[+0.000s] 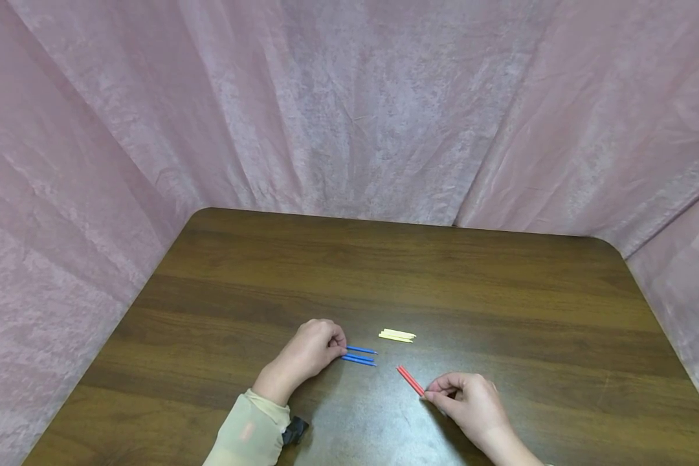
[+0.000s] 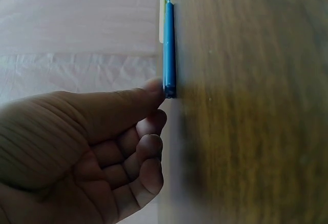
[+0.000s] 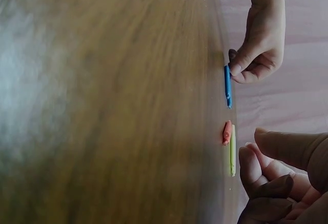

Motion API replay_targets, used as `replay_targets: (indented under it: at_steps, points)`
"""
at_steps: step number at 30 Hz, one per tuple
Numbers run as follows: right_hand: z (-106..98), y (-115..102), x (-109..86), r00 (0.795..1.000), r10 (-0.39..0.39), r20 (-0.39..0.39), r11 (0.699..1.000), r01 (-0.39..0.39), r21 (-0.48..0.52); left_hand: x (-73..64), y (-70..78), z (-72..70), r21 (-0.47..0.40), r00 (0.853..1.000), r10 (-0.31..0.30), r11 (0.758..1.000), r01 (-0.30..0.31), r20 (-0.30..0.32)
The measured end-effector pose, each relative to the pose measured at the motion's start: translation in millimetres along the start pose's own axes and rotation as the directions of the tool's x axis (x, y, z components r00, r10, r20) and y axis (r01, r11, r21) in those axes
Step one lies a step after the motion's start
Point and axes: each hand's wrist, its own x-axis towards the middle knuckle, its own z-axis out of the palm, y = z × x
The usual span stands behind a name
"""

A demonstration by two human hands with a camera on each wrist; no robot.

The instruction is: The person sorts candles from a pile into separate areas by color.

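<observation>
Three thin blue candles (image 1: 359, 357) lie side by side near the middle of the table. My left hand (image 1: 311, 346) pinches at their near-left ends, thumb and index finger together, the other fingers curled; in the left wrist view the thumb overlaps the end of a blue candle (image 2: 169, 49). Red candles (image 1: 410, 381) lie slanted to the right of the blue ones. Just over their near ends are the fingertips of my right hand (image 1: 472, 404). In the right wrist view its thumb and index finger stand apart, with the red candles (image 3: 227, 133) beyond them.
Several pale yellow candles (image 1: 397, 336) lie together behind the blue and red ones. All rest on a brown wooden table (image 1: 384, 272) with rounded corners. Pink curtains (image 1: 349, 116) hang round its back and sides. A dark object (image 1: 294, 430) sits at the left cuff.
</observation>
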Motion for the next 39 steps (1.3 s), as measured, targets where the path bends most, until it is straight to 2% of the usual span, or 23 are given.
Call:
replay_targets:
  at_steps: [13, 20, 31, 39]
  points:
    - [1, 0, 0.0, 1.0, 0.008, 0.001, 1.0, -0.008, -0.008, -3.7, 2.3, -1.3, -0.019, 1.0, -0.018, 1.0, 0.017, -0.018]
    - [1, 0, -0.2, 1.0, -0.006, -0.006, 1.0, 0.006, -0.013, -7.6, 5.5, -1.2, -0.041, 1.0, 0.005, 0.999, -0.006, -0.022]
    - [2, 2, 0.0, 1.0, -0.003, -0.002, 1.0, 0.003, -0.018, -12.9, 12.9, -1.2, -0.086, 1.0, -0.002, 0.996, 0.003, 0.014]
    - [2, 2, 0.6, 1.0, -0.013, -0.006, 1.0, 0.013, -0.018, -17.4, 19.7, 2.0, -0.105, 0.999, 0.029, 0.994, -0.026, 0.029]
